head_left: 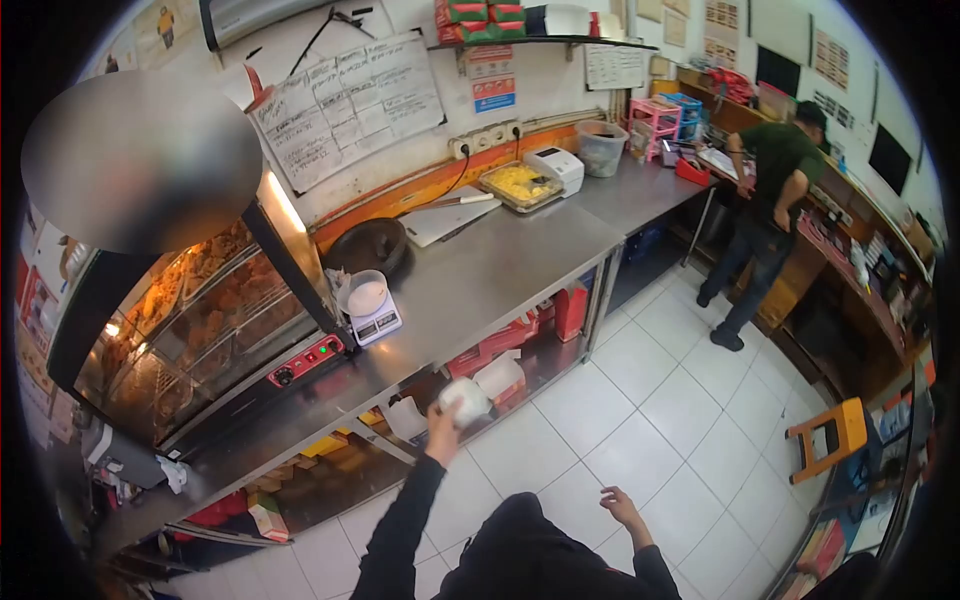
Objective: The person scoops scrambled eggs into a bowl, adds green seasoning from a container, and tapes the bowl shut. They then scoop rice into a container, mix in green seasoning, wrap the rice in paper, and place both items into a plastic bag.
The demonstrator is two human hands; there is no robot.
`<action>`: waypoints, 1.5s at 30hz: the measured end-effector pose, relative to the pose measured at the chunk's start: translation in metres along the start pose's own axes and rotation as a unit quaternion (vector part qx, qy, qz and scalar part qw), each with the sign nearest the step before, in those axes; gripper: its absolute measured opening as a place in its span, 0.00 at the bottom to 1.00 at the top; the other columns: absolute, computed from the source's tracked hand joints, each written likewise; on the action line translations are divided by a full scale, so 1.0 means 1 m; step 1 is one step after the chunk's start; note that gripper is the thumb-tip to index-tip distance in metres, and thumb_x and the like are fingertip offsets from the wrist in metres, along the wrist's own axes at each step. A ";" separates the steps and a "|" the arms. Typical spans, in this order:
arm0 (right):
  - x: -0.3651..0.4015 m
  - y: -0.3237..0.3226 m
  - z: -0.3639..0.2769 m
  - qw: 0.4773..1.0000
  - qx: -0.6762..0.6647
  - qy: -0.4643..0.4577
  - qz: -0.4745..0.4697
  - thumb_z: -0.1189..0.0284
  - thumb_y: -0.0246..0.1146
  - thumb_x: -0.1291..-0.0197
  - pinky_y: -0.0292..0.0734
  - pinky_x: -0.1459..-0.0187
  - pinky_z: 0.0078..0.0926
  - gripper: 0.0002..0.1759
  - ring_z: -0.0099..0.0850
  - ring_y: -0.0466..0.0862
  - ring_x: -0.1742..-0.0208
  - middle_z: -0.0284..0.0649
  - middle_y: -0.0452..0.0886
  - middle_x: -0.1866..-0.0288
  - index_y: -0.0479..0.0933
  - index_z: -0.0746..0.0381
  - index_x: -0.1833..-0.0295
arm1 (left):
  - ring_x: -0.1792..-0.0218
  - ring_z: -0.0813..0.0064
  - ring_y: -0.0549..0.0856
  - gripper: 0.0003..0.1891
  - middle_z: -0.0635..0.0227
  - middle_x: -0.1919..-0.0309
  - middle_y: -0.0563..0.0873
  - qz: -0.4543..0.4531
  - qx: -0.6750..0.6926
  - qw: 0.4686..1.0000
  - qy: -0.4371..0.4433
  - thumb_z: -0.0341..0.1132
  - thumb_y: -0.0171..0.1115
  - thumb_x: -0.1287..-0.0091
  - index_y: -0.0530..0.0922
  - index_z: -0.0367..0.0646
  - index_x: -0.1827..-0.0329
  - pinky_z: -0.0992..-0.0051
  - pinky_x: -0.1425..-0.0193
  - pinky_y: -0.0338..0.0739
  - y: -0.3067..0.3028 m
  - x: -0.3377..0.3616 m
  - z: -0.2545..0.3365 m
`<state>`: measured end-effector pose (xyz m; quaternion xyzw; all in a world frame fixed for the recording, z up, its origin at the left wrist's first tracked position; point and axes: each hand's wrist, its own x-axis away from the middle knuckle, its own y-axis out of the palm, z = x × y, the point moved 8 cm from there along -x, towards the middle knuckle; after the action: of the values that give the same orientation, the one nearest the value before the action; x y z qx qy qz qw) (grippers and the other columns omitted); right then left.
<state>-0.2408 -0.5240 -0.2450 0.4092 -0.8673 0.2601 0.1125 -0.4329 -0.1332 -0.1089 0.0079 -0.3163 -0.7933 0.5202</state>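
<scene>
My left hand (441,440) is closed around a white rounded bundle (466,401), held in front of the counter's lower shelf. I cannot make out what the bundle is. Just behind it on the shelf are a white open-topped box (500,377) and another white container (405,418). Above the floor to the right, my right hand (622,505) hangs with nothing in it, fingers loosely apart. On the steel counter (500,262), a kitchen scale (377,323) bears a translucent bowl (367,296).
A lit warming cabinet of fried food (215,310) stands at left. Along the counter are a dark stone mortar (370,252), a white cutting board (445,222), a tray of yellow food (522,186) and a white printer (556,170). A person (775,210) stands at the far right, near an orange stool (828,438).
</scene>
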 end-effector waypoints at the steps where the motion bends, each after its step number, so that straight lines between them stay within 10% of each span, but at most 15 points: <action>1: -0.022 0.000 -0.018 0.999 0.023 -0.020 -0.018 0.70 0.61 0.51 0.74 0.60 0.29 0.17 0.33 0.80 0.62 0.44 0.80 0.64 0.72 0.59 0.53 | 0.51 0.66 0.75 0.30 0.61 0.50 0.71 0.035 -0.019 0.999 -0.002 0.32 0.67 0.47 0.57 0.43 0.46 0.64 0.53 0.74 -0.002 -0.029 0.015; 7: -0.126 -0.019 -0.032 0.999 0.046 0.000 0.023 0.70 0.61 0.51 0.75 0.62 0.30 0.16 0.36 0.81 0.63 0.44 0.81 0.66 0.72 0.58 0.55 | 0.53 0.66 0.78 0.33 0.59 0.53 0.74 0.118 -0.116 0.979 0.115 0.35 0.69 0.50 0.58 0.39 0.46 0.69 0.54 0.75 -0.019 -0.238 0.076; 13: -0.105 -0.037 0.070 0.972 0.073 0.224 0.012 0.75 0.59 0.53 0.75 0.71 0.25 0.14 0.29 0.81 0.74 0.41 0.80 0.74 0.74 0.60 0.57 | 0.55 0.66 0.77 0.32 0.56 0.54 0.73 0.135 -0.179 0.966 0.129 0.34 0.72 0.56 0.64 0.33 0.50 0.71 0.54 0.75 -0.041 -0.394 0.099; 15: -0.092 -0.039 0.120 0.990 0.132 0.046 0.015 0.73 0.63 0.55 0.76 0.76 0.27 0.16 0.30 0.82 0.75 0.43 0.81 0.73 0.75 0.60 0.57 | 0.55 0.68 0.77 0.25 0.56 0.58 0.75 0.160 -0.267 0.942 0.129 0.34 0.71 0.56 0.71 0.33 0.56 0.70 0.53 0.74 -0.008 -0.376 0.128; 17: -0.071 -0.041 0.143 0.971 0.030 0.222 0.085 0.73 0.62 0.55 0.75 0.77 0.25 0.16 0.29 0.82 0.75 0.42 0.81 0.73 0.75 0.61 0.56 | 0.55 0.59 0.77 0.19 0.50 0.62 0.79 0.157 -0.761 0.575 0.258 0.38 0.66 0.52 0.76 0.34 0.61 0.60 0.51 0.69 -0.015 -0.423 0.136; 18: -0.054 -0.038 0.163 0.918 -0.068 0.369 0.128 0.74 0.62 0.55 0.75 0.78 0.23 0.16 0.29 0.82 0.75 0.40 0.81 0.72 0.75 0.61 0.56 | 0.53 0.54 0.75 0.20 0.46 0.60 0.78 0.047 -0.899 0.426 0.088 0.39 0.63 0.51 0.75 0.33 0.59 0.56 0.47 0.66 0.011 -0.429 0.127; 19: -0.049 -0.036 0.163 0.908 -0.091 0.377 0.156 0.74 0.62 0.55 0.75 0.78 0.23 0.16 0.29 0.82 0.75 0.40 0.81 0.72 0.75 0.61 0.56 | 0.50 0.54 0.73 0.23 0.48 0.55 0.76 0.248 -0.728 0.610 0.192 0.34 0.62 0.52 0.71 0.33 0.53 0.53 0.44 0.63 0.019 -0.403 0.158; 21: -0.038 -0.023 0.164 0.897 -0.149 0.387 0.150 0.74 0.61 0.54 0.75 0.77 0.23 0.15 0.27 0.82 0.74 0.39 0.81 0.71 0.75 0.60 0.56 | 0.38 0.50 0.60 0.34 0.50 0.39 0.60 0.283 -0.764 0.517 0.262 0.30 0.61 0.52 0.58 0.37 0.41 0.56 0.36 0.54 0.108 -0.360 0.155; 26: -0.044 0.012 0.185 0.902 -0.159 0.389 0.103 0.74 0.59 0.52 0.77 0.75 0.25 0.16 0.30 0.82 0.73 0.40 0.81 0.70 0.73 0.61 0.54 | 0.39 0.51 0.60 0.19 0.52 0.46 0.67 -0.110 -0.721 0.543 0.417 0.37 0.58 0.49 0.71 0.43 0.53 0.47 0.38 0.48 0.301 -0.298 -0.024; 28: -0.066 0.027 0.233 0.951 -0.103 0.255 0.144 0.75 0.56 0.53 0.76 0.72 0.26 0.19 0.32 0.81 0.70 0.45 0.79 0.68 0.71 0.63 0.51 | 0.47 0.58 0.68 0.08 0.63 0.53 0.74 -0.295 -0.572 0.672 0.367 0.39 0.59 0.52 0.78 0.48 0.72 0.47 0.39 0.49 0.360 -0.259 -0.124; 29: -0.073 0.026 0.237 0.978 -0.035 0.114 0.174 0.76 0.52 0.54 0.76 0.68 0.27 0.22 0.33 0.80 0.67 0.51 0.78 0.66 0.69 0.66 0.48 | 0.49 0.61 0.69 0.04 0.65 0.56 0.75 -0.340 -0.610 0.590 0.406 0.36 0.60 0.53 0.78 0.49 0.77 0.48 0.42 0.53 0.400 -0.218 -0.157; 36: -0.025 -0.035 0.360 0.864 -0.343 0.321 0.181 0.73 0.58 0.57 0.74 0.56 0.32 0.30 0.38 0.78 0.58 0.50 0.73 0.51 0.66 0.55 0.42 | 0.50 0.66 0.73 0.10 0.66 0.62 0.80 -0.601 -0.648 0.394 0.254 0.41 0.53 0.42 0.79 0.47 0.66 0.47 0.41 0.55 0.477 -0.069 -0.415; 39: 0.019 -0.152 0.331 0.803 -0.331 0.376 0.323 0.76 0.56 0.51 0.77 0.76 0.27 0.17 0.31 0.82 0.74 0.41 0.81 0.70 0.71 0.62 0.52 | 0.50 0.64 0.75 0.11 0.64 0.60 0.80 -0.622 -0.690 0.298 0.220 0.38 0.50 0.42 0.79 0.46 0.62 0.46 0.41 0.56 0.486 -0.057 -0.479; 45: 0.021 -0.371 0.269 0.798 -0.314 0.325 0.398 0.75 0.52 0.49 0.74 0.72 0.26 0.18 0.30 0.81 0.70 0.41 0.80 0.65 0.69 0.59 0.50 | 0.49 0.58 0.77 0.17 0.59 0.52 0.79 -0.581 -0.787 0.200 0.060 0.37 0.49 0.45 0.75 0.46 0.53 0.46 0.42 0.58 0.508 -0.084 -0.560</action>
<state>0.0352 -0.8807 -0.3290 -0.1385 -0.9001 0.1130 0.3972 0.2136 -0.4708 -0.3246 -0.1764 0.5966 -0.7095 -0.3311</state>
